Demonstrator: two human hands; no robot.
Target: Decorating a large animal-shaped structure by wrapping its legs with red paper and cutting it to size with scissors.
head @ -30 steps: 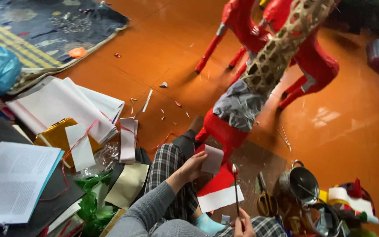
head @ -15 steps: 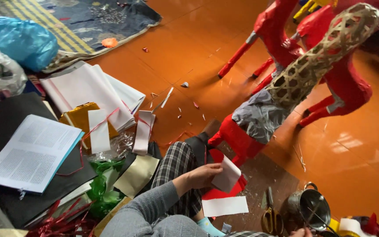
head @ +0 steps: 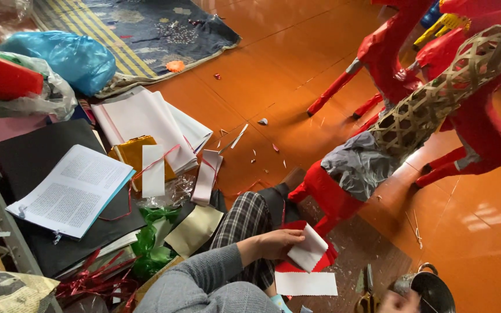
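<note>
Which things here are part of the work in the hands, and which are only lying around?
In use:
- left hand holding a white paper piece
- red paper under it
- white sheet below
- right hand, at the frame edge, near the metal pot

Lying about:
- open book
- blue plastic bag
- rug
- green foil

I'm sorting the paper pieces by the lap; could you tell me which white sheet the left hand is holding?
It is the folded white sheet pinched in the left hand above the red paper; the other white sheet lies flat below, untouched.
</note>
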